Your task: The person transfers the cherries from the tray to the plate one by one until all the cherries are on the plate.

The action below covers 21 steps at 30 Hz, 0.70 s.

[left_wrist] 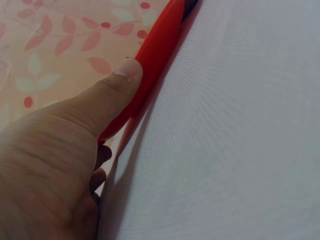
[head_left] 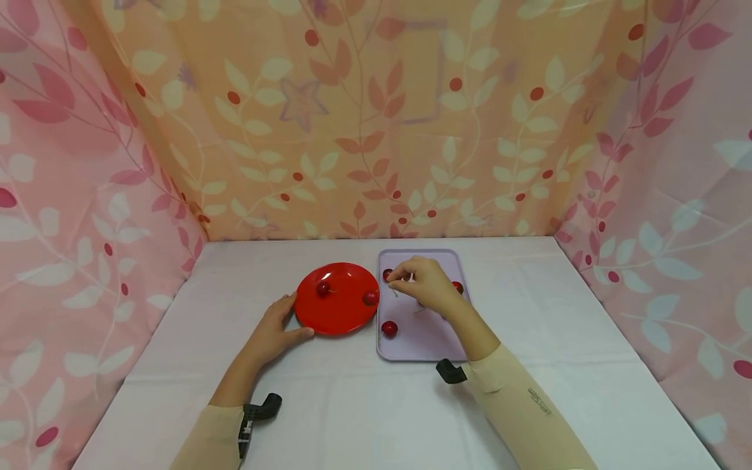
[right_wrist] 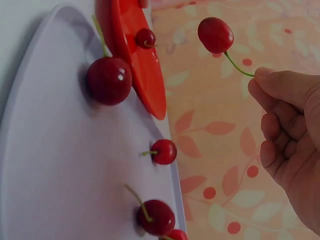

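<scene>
My right hand (head_left: 425, 284) is over the lilac tray (head_left: 423, 349), pinching a cherry's green stem (right_wrist: 239, 65) between thumb and forefinger. That red cherry (right_wrist: 215, 35) hangs in the air, seen in the head view over the red plate's right edge. My left hand (head_left: 276, 331) grips the left side of the red plate (head_left: 337, 320), its thumb (left_wrist: 129, 69) on the rim. One cherry (head_left: 323, 288) lies on the plate. Several stemmed cherries rest on the tray, including one at the near left (head_left: 390, 329) and one at the right (head_left: 457, 287), while the hand partly covers others.
Plate and tray stand side by side on a white-covered table (head_left: 341, 411). Leaf-patterned fabric hangs behind the table (head_left: 364, 130) and along both sides. A black wrist mount (head_left: 264, 408) juts from the left sleeve, another (head_left: 450, 371) from the right.
</scene>
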### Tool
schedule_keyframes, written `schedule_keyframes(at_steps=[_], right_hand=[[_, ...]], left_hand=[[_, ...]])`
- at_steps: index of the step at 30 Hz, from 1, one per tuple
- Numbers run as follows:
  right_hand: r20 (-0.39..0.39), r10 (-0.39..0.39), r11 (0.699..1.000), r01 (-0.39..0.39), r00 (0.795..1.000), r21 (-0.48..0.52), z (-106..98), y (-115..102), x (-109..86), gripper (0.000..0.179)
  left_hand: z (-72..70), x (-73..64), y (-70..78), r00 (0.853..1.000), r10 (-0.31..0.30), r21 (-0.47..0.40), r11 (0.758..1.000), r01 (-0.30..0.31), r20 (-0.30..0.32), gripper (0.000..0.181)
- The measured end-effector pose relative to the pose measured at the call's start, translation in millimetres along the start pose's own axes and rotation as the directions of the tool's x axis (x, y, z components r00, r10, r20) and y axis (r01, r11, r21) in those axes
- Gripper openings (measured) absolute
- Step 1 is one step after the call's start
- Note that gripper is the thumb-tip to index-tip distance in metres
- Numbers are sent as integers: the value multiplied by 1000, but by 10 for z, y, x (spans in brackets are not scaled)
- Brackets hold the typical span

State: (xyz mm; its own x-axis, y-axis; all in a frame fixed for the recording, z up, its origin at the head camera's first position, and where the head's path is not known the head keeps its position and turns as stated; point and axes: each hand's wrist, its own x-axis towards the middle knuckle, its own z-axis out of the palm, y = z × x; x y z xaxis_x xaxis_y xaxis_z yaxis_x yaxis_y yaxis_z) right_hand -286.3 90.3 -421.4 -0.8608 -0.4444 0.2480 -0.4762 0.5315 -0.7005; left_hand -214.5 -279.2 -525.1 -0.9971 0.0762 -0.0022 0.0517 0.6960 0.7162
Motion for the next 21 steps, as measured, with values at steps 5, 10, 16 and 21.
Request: schedule_keyframes(at_steps=[5, 10, 16, 21], right_hand=[[44, -33, 999, 32, 998, 19, 83, -106, 145, 4], [91, -71, 997, 70, 993, 23, 199, -197, 289, 5], [137, -105, 994, 108, 985, -16, 341, -256, 418, 4], [170, -123, 992, 121, 978, 18, 457, -281, 496, 4]], left_hand=[[5, 0, -1, 1000, -2, 7, 1000, 2, 1, 112], [2, 5, -21, 1000, 5, 13, 1000, -5, -5, 110], [7, -1, -31, 1000, 22, 25, 999, -22, -14, 109], [6, -4, -22, 1000, 16, 21, 1000, -16, -10, 110]])
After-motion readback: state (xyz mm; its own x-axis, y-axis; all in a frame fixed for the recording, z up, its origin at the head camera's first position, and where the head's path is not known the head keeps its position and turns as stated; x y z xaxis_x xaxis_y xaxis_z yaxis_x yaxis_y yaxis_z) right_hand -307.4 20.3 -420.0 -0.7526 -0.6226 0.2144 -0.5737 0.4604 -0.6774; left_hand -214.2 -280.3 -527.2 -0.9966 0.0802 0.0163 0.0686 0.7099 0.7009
